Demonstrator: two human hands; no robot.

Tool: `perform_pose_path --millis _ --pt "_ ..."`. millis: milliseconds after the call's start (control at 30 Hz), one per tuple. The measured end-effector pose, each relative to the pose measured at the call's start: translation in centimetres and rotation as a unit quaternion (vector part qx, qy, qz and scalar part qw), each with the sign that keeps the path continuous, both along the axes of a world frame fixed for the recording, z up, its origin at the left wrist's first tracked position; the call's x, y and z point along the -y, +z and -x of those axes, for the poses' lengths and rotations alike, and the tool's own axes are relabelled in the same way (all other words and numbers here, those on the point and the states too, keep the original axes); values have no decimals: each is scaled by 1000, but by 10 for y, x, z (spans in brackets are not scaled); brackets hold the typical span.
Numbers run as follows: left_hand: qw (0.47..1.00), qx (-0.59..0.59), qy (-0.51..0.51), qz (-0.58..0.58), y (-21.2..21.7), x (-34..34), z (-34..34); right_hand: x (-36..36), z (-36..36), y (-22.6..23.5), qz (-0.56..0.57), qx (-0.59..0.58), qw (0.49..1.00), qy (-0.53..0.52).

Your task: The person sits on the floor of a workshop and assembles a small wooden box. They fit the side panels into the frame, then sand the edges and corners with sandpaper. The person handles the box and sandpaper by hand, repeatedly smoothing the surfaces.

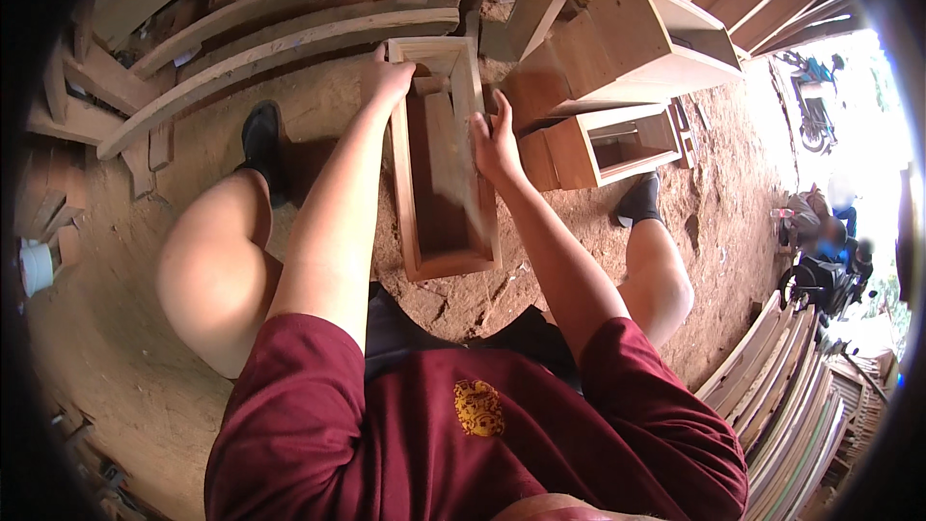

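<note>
At upper centre, the wooden box (453, 263) could be tipped by uneven grip, clamped by the fingers of the left hand (386, 82), the right hand (497, 150) spread-fingered.

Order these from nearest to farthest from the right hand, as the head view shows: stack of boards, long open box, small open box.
From the right hand:
1. Long open box: just left of the hand.
2. Small open box: to the hand's right.
3. Stack of boards: lower right, well away.
</note>
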State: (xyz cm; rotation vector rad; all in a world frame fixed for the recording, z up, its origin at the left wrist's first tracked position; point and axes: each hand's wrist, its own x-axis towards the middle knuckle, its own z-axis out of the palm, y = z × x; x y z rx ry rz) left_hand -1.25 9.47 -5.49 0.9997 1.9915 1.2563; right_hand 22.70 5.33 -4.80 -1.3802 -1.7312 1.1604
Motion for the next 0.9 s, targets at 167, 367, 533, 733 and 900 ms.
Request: perform_pose_path --millis 167,367,533,733,900 --pt "1000 -12 11 16 -2 1 2 -63 29 -3 -14 -22 999 -21" --pt "998 -5 -7 60 12 8 -5 -126 56 2 -37 -2 999 -1" --pt "999 16 4 38 -2 -2 -2 -136 52 -11 1 -9 1000 -9" --pt "1000 15 9 -6 -21 -8 2 -55 13 -13 49 -47 997 33" --pt "1000 -3 1 -8 -24 -11 6 47 -39 -16 62 -4 997 34"
